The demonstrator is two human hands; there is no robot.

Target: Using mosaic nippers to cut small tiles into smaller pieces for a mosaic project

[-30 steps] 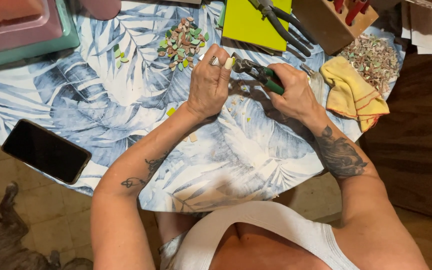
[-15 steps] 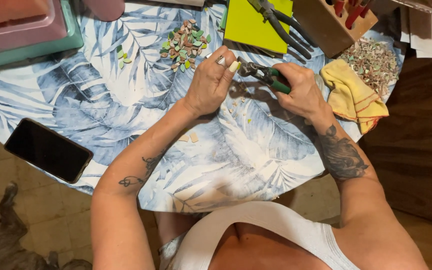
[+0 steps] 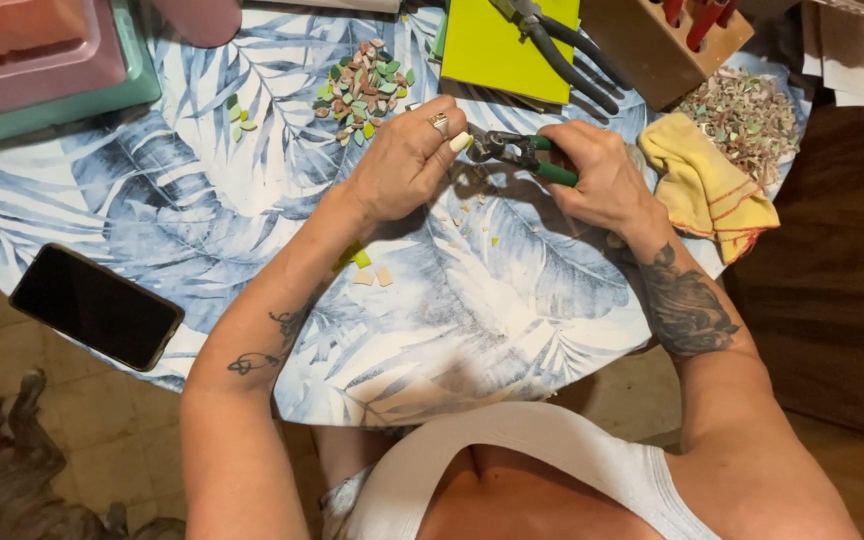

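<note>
My right hand [image 3: 597,178] grips green-handled nippers [image 3: 518,152] above a round table covered with a blue leaf-print cloth [image 3: 252,240]. My left hand [image 3: 407,160], wearing a ring, pinches something small against the jaws of the nippers; the piece itself is hidden by my fingers. Small pale and green tile chips [image 3: 370,268] lie on the cloth under my left forearm. A heap of leaf-shaped green, white and brown tile pieces [image 3: 364,88] sits just beyond my left hand.
A black phone [image 3: 97,306] lies at the table's left edge. A yellow cloth [image 3: 707,185] and a pile of tile scraps [image 3: 742,118] sit right. A lime-green board [image 3: 507,45] with pliers [image 3: 557,50], a wooden tool block [image 3: 657,40] and stacked trays [image 3: 37,60] line the far side.
Both hands stay together at the nippers. They have shifted slightly toward the far side of the table; the grip looks the same.
</note>
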